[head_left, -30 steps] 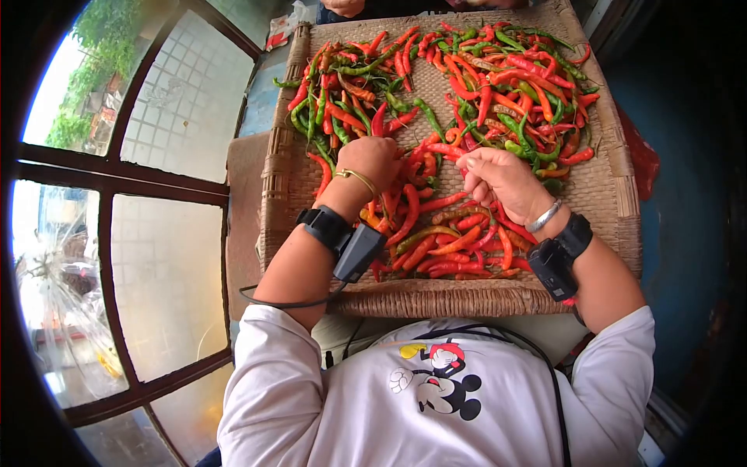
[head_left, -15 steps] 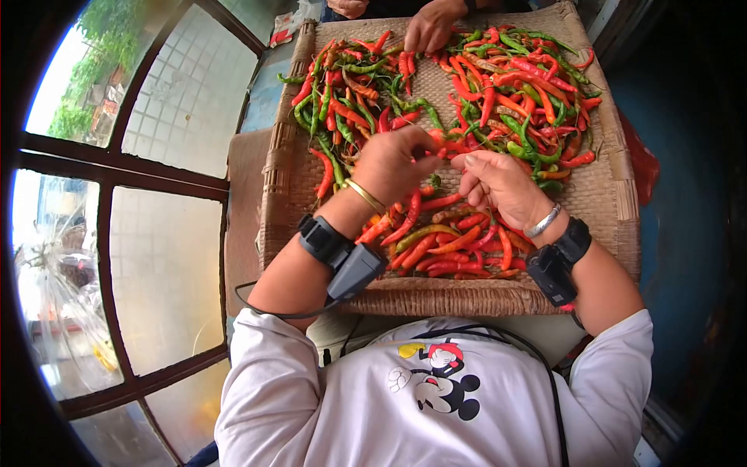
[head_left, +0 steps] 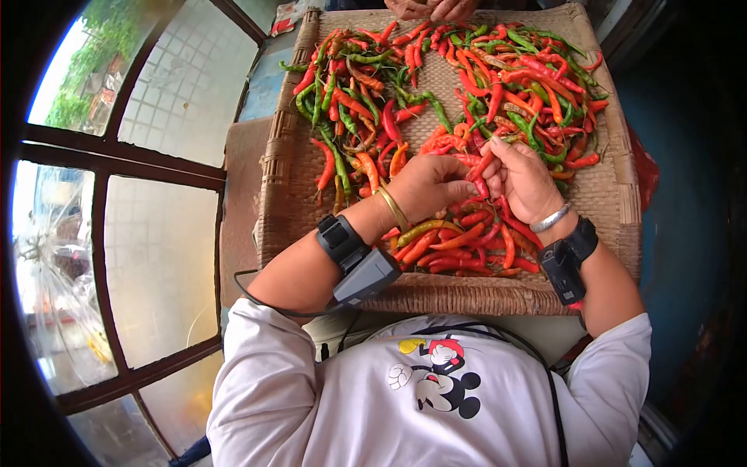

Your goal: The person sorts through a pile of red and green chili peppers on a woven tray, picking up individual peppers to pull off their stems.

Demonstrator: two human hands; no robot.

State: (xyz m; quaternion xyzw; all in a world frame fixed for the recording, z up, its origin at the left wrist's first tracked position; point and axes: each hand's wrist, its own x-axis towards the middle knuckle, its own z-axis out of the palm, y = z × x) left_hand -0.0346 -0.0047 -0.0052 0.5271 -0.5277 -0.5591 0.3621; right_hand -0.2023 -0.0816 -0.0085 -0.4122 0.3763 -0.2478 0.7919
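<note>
A wide woven tray (head_left: 280, 187) on my lap carries many red, orange and green chili peppers (head_left: 498, 86). My left hand (head_left: 428, 187) and my right hand (head_left: 523, 177) meet over the tray's middle, fingertips together. Between them they pinch one red chili (head_left: 481, 166), the right fingers on its upper part and the left fingers at its lower end. A heap of red and orange chilies (head_left: 455, 247) lies just under my wrists, near the tray's front rim. Both wrists wear black strapped devices.
Another person's hands (head_left: 432, 8) reach onto the far edge of the tray. A window with a dark frame (head_left: 117, 156) fills the left side. A dark blue wall (head_left: 685, 194) stands to the right of the tray.
My left hand left the chili pile and moved right to meet my right hand. Both hands now sit a little lower over the tray, closed on one red chili.
</note>
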